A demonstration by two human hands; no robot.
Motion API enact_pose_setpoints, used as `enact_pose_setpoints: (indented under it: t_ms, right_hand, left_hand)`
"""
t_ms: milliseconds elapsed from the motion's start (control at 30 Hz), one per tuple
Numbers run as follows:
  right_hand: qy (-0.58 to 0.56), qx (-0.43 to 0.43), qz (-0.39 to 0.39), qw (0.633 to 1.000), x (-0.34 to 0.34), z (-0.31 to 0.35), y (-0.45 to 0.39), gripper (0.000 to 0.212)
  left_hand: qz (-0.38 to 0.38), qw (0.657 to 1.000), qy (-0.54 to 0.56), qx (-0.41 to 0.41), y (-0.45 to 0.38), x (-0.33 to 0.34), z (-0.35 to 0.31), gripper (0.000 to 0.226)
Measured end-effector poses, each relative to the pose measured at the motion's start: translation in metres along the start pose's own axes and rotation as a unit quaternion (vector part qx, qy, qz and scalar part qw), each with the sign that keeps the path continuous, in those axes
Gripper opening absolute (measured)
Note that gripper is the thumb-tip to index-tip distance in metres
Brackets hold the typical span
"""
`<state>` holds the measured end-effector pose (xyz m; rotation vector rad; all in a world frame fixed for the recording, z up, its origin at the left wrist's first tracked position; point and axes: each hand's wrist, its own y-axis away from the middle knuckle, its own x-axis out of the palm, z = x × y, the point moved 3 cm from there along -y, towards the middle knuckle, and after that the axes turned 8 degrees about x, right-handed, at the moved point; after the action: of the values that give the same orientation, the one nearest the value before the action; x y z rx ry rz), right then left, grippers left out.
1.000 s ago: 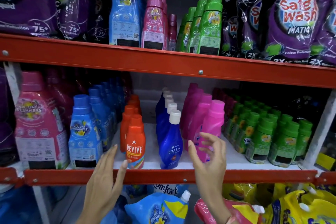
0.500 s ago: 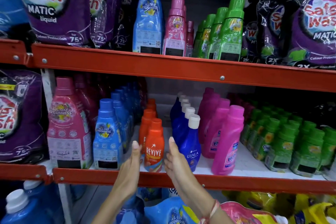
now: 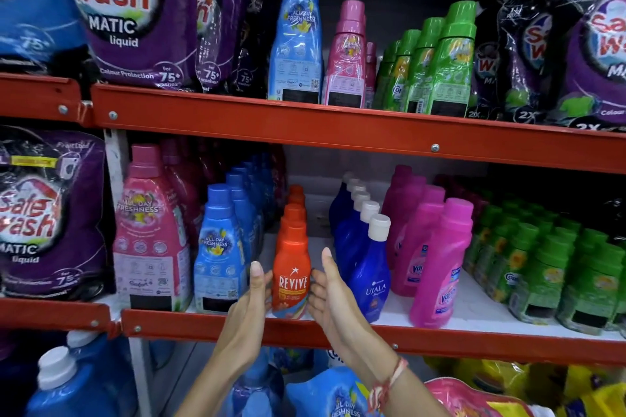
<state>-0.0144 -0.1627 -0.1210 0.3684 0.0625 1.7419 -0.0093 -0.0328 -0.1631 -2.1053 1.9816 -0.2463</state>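
Half a second on, my left grip (image 3: 252, 301) and right grip (image 3: 333, 298) have moved in on the Revive bottle (image 3: 292, 267), lower centre at the shelf (image 3: 440, 338) front: fingers straight, pressing its sides.

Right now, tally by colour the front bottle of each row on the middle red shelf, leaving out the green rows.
Pink plastic bottles: 2 (wide pink bottle, slim pink bottle)
Blue plastic bottles: 2 (light blue bottle, dark blue white-capped bottle)
Orange plastic Revive bottle: 1
Total: 5
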Motion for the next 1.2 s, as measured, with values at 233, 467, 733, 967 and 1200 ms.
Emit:
enact_pose_setpoints:
  t_ms: [233,467,733,967,1200]
  right_hand:
    - [-0.003,0.0,-0.007,1.0,-0.004,-0.009,-0.006,0.067]
    - [0.061,-0.038,-0.096,0.993,-0.017,-0.004,0.011,0.063]
    - [-0.049,-0.212,-0.277,0.936,-0.081,0.016,0.032,0.03]
    - [-0.008,-0.102,-0.237,0.966,-0.131,-0.007,-0.011,0.1]
    - [0.009,-0.014,-0.163,0.986,-0.112,0.013,0.027,0.067]
  left_hand:
    - [-0.005,1.0,-0.013,-0.003,0.002,0.0,0.001,0.068]
    - [-0.118,0.983,-0.079,0.118,0.019,0.003,-0.013,0.086]
    - [-0.043,0.993,0.009,0.11,0.019,0.048,-0.031,0.065]
    - [0.098,0.987,0.091,-0.087,0.011,0.094,-0.024,0.105]
    - [0.169,0.976,0.116,-0.066,0.009,0.114,-0.029,0.094]
